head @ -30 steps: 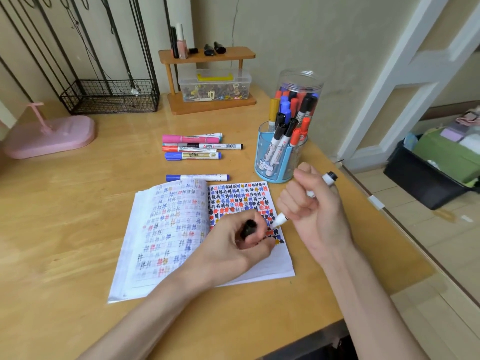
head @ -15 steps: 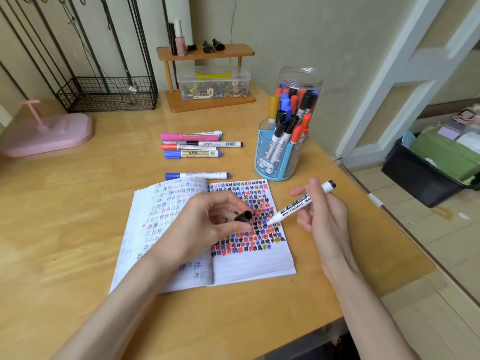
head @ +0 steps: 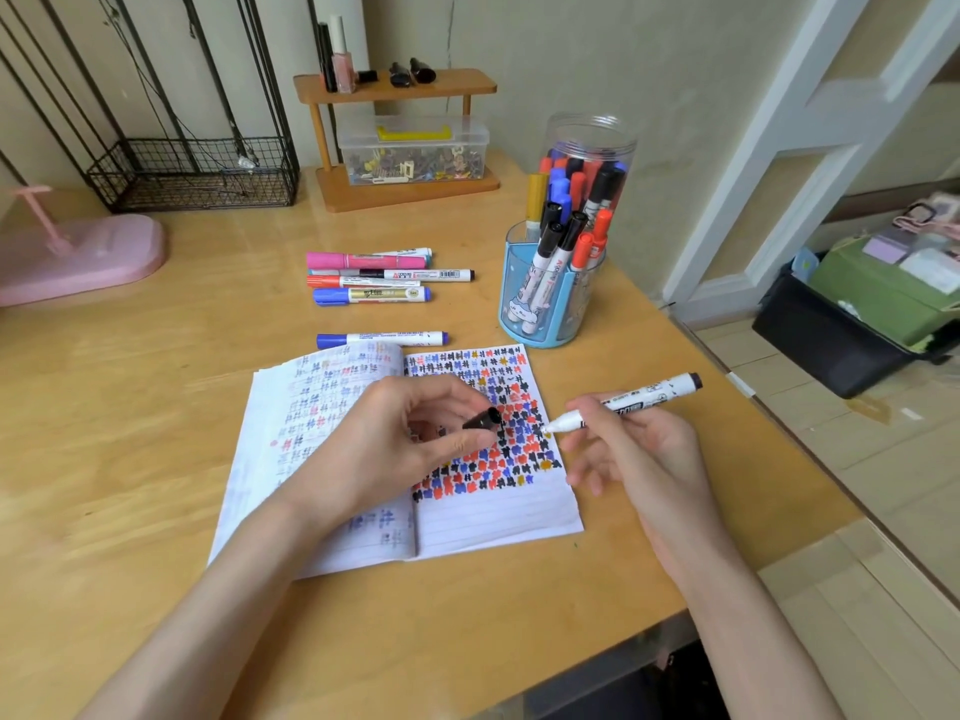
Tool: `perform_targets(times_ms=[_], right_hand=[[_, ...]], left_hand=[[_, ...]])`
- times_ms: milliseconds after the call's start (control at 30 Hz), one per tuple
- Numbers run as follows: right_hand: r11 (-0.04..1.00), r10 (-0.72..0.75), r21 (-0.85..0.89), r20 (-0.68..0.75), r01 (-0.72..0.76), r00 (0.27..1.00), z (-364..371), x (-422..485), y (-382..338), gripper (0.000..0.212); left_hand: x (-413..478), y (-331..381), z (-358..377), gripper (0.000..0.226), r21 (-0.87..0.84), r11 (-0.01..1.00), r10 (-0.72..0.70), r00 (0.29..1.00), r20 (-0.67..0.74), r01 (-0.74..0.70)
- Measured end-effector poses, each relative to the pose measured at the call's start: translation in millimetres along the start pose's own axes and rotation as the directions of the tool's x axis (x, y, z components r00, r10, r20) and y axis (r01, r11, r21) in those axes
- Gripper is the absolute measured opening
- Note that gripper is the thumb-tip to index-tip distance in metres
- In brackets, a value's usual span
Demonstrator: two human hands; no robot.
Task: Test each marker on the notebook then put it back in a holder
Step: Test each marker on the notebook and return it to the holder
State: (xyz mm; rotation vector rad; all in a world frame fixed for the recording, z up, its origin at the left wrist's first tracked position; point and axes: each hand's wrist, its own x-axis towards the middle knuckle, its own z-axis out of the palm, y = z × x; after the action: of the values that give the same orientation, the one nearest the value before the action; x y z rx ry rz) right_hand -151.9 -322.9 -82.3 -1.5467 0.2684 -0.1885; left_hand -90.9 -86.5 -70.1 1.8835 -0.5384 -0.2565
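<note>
My right fingers (head: 589, 410) are curled round the front of the marker (head: 628, 402) in a writing grip. Its bare tip points down and left over the right-hand page of the notebook (head: 498, 517), and its black tail is raised toward the table edge. I cannot tell whether the tip touches the paper. My left fingers (head: 441, 394) pinch the black cap (head: 483, 419) just beside that tip, and the left hand (head: 400, 444) rests on the open pages.

I judge this as the testing step: the cap is off, and no mark from this marker is down yet. Most of the page is covered with red, blue and black scribbles, with bare lines below them. The next move calls for lowering the tip onto a bare patch and making a short stroke. Then I need to bring the cap squarely onto the tip and carry the marker to the blue holder (head: 519, 314) behind the notebook, which is already crowded. The clear jar (head: 592, 137) stands behind it. Loose markers (head: 374, 278) lie on the table (head: 156, 407) beyond the notebook.
</note>
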Motion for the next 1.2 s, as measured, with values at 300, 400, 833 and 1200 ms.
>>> perform_targets(times_ms=[300,400,833,1200], right_hand=[[0.993,-0.082,-0.079,0.100,0.090,0.992,-1,-3,6,0.013],[0.983,-0.092,-0.147,0.109,0.107,0.990,1,-3,9,0.011],[0.954,-0.108,-0.265,0.124,0.138,0.986,4,-6,7,0.013],[0.949,-0.094,-0.287,0.126,0.127,0.988,5,-6,4,0.015]], left_hand=[[-4,4,6,0.012,0.033,0.998,0.047,0.991,0.122,-0.051],[-3,0,8,0.014,0.071,0.994,0.068,0.990,0.122,-0.077],[0,-12,11,0.014,0.249,0.965,0.055,0.993,0.108,-0.080],[-1,-11,11,0.015,0.230,0.970,0.061,0.993,0.098,-0.082]])
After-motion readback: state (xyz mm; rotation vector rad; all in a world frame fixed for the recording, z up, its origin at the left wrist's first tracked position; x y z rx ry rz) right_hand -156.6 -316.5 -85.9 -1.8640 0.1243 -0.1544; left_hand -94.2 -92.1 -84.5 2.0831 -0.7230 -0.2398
